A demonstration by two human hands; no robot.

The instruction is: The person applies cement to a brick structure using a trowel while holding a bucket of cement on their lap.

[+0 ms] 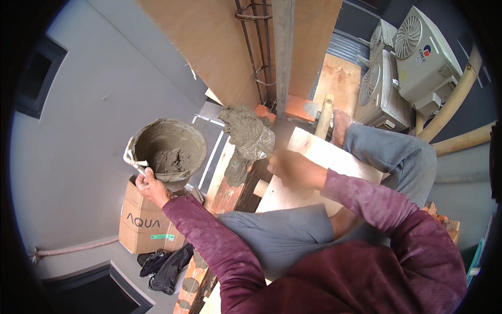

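My left hand (151,188) is closed on the near rim of a mortar-caked bucket (192,141), beside its pale cord-like handle (129,155). Wet grey mortar (170,159) lies inside the bucket. Out to the right, my right hand (297,170) is blurred but closed round the handle of a trowel (263,146), whose blade is smeared with mortar. Just beyond the blade, a thick heap of mortar (240,124) sits at the end of the brick wall (226,194). More mortar (237,169) coats the wall top near the trowel. The handle itself is mostly hidden.
Plywood panels (209,47) and a steel rebar cage (254,44) rise ahead. A board (319,157) lies beneath my legs. Air-conditioner units (426,55) and bamboo poles (455,97) stand at right. A cardboard box (133,209) and dark cloth (170,267) lie below the bucket.
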